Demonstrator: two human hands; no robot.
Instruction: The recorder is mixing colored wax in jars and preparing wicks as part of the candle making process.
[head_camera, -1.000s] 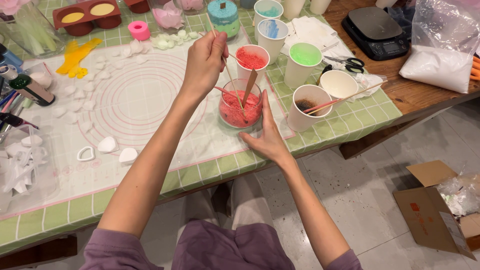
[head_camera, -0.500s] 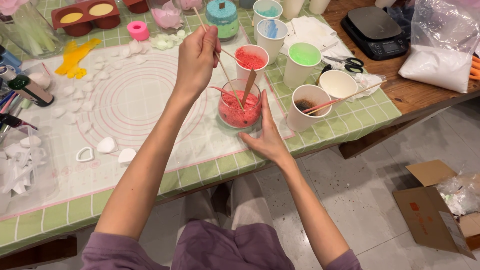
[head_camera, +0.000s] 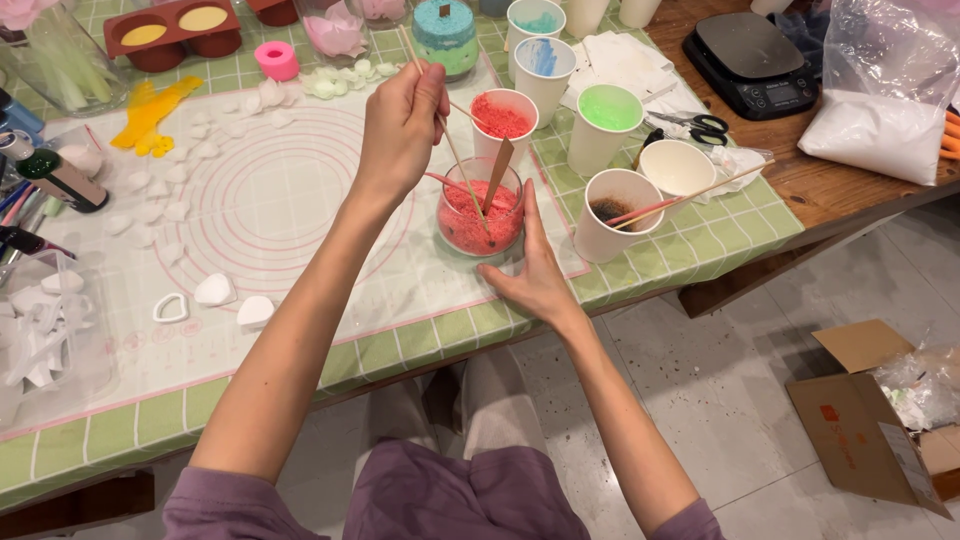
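A table (head_camera: 700, 250) under a green checked cloth fills most of the view, with a white silicone mat (head_camera: 250, 200) printed with pink rings spread across it. At the mat's right edge stands a clear glass jar (head_camera: 480, 210) partly full of coarse red granules. The right hand (head_camera: 530, 275) lies open against the jar's near side, fingers spread on the glass and mat. The left hand (head_camera: 400, 125) is pinched shut on a thin wooden stick (head_camera: 455, 150) whose lower end dips into the granules; a flat brown stick leans in the jar too. Behind it, paper cups hold red granules (head_camera: 500, 118), green (head_camera: 605, 110) and a dark residue (head_camera: 612, 210). White petal shapes (head_camera: 215, 290) dot the mat. The upper rows of containers are cut off by the frame. Grey tiled floor and a cardboard box (head_camera: 870, 420) lie to the right
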